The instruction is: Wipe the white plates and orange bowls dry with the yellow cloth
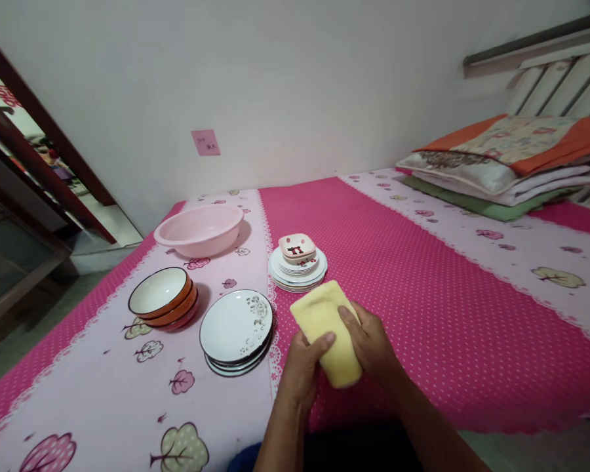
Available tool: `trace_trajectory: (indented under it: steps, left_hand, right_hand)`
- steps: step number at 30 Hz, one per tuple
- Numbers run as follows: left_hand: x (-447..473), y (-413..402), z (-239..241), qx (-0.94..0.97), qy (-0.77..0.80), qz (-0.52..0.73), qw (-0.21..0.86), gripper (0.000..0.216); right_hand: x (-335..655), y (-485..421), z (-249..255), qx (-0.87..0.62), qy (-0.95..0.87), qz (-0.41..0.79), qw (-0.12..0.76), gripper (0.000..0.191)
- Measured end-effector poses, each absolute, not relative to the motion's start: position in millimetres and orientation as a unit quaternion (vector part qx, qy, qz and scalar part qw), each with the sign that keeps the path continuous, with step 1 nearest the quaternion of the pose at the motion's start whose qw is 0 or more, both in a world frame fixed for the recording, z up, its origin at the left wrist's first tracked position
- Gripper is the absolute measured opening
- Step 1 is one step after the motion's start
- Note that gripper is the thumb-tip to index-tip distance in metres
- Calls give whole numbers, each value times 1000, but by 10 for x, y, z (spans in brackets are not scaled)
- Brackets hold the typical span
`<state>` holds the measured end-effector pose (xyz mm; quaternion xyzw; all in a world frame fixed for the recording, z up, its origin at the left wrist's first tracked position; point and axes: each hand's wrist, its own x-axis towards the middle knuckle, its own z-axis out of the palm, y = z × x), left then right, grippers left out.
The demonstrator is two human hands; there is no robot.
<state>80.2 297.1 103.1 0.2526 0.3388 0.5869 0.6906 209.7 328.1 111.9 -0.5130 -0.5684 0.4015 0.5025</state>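
Observation:
A folded yellow cloth (330, 328) is held up over the near edge of the bed. My left hand (305, 360) grips its left side, thumb lying on top. On the right side my right hand (371, 334) pinches it the same way; the fingers of both hands are hidden beneath. Just beyond the cloth stands a stack of white plates (297, 283) topped by a small pink dish (297, 246) with a cartoon print. To the left of my left hand is a pile of white, dark-rimmed flowered plates (231, 328).
Stacked orange-brown bowls (163, 298) sit at the left, with a pink basin (201, 233) behind them. Folded bedding (506, 164) lies at the far right beside a white bed rail. A pink note (205, 142) is stuck on the back wall.

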Motion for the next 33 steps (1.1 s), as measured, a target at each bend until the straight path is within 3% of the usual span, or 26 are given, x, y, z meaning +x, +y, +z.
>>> trace_trajectory:
  steps: [2, 9, 21, 33]
  left_hand:
    - [826, 2984, 986, 275, 377, 571, 675, 65]
    - [809, 3024, 988, 258, 415, 630, 603, 64]
    - [731, 3005, 1154, 189, 371, 661, 624, 53]
    - [807, 3004, 1019, 261, 360, 592, 672, 51]
  right_hand:
    - [2103, 3311, 1090, -520, -551, 397, 519, 48]
    - [2139, 3382, 950, -416, -512, 615, 431, 61]
    - [2342, 3353, 1069, -297, -545, 714, 325, 66]
    - [2200, 3362, 1028, -415, -410, 667, 463, 61]
